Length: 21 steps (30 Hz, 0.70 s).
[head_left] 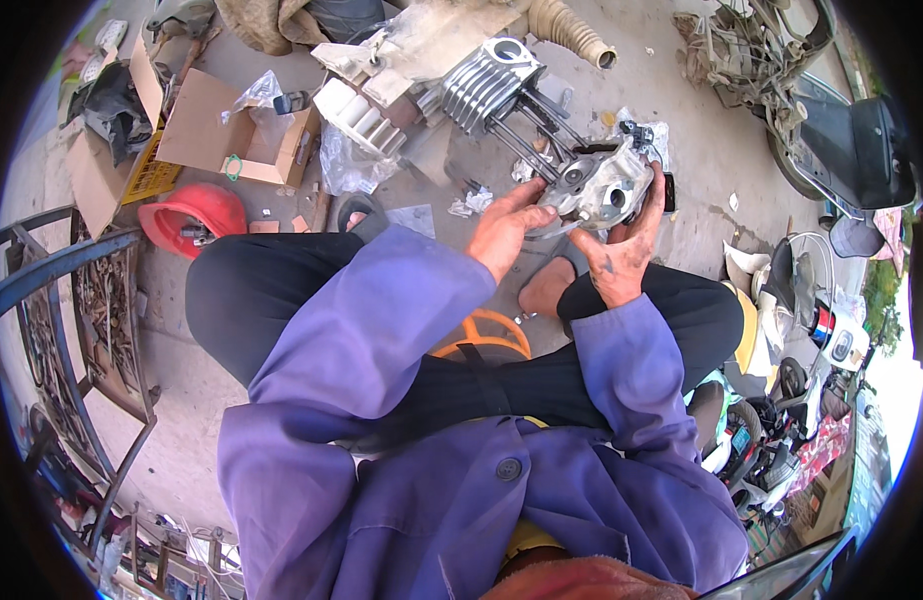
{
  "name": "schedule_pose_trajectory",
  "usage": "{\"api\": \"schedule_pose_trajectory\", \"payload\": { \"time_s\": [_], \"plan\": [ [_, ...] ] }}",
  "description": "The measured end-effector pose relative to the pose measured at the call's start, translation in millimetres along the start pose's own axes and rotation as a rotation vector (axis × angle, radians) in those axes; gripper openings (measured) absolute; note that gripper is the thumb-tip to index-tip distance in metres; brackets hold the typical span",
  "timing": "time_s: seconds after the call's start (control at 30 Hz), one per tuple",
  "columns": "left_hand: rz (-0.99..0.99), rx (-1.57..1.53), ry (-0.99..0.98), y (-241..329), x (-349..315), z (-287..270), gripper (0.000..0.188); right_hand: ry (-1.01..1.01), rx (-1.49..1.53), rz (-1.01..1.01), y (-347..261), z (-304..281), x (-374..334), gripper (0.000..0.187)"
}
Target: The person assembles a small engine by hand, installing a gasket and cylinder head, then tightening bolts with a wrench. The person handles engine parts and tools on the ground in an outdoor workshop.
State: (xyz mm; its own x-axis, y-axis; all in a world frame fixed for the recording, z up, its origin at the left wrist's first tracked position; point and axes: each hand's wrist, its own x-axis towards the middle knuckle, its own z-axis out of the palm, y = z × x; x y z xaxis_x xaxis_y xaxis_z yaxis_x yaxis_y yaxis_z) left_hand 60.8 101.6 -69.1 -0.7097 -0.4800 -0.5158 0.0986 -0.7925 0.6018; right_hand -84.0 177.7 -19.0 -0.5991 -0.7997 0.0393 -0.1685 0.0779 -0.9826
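A grey metal cylinder head [601, 190] is between my two hands, tilted, at the near ends of several long studs [526, 135]. Whether the studs pass into it I cannot tell. My left hand [508, 222] grips its left side, thumb on top. My right hand [626, 248] wraps its right side, with fingers reaching up along the edge. Beyond, the studs run through a finned engine cylinder [481, 85], which sits against a dusty engine body [421, 45] with a white fan wheel [356, 118].
A corrugated hose [571, 35] lies at the back. On the left are an open cardboard box [221, 125], a red helmet [193, 218] and a metal rack [106, 300] of tools. At right stand a scooter with a black seat [851, 150] and piled parts. An orange stool [486, 330] shows between my legs.
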Motion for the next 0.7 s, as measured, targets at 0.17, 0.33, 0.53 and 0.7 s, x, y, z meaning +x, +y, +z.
{"api": "schedule_pose_trajectory", "payload": {
  "time_s": [0.17, 0.33, 0.53, 0.7],
  "plan": [
    [0.006, 0.022, -0.003, 0.1, 2.1, -3.6, 0.065, -0.009, -0.031, 0.004, -4.0, 3.3, 0.2, 0.122],
    [-0.031, -0.031, -0.022, -2.8, 4.5, -5.7, 0.063, -0.019, -0.081, 0.017, -4.1, 1.6, 2.1, 0.125],
    [-0.005, -0.037, -0.012, -8.2, 13.5, -9.5, 0.063, -0.029, -0.194, -0.027, -0.3, 0.4, 5.5, 0.128],
    [-0.016, -0.059, -0.006, -7.6, 13.3, -9.4, 0.061, -0.041, -0.309, -0.111, -4.6, 0.6, 8.2, 0.128]
  ]
}}
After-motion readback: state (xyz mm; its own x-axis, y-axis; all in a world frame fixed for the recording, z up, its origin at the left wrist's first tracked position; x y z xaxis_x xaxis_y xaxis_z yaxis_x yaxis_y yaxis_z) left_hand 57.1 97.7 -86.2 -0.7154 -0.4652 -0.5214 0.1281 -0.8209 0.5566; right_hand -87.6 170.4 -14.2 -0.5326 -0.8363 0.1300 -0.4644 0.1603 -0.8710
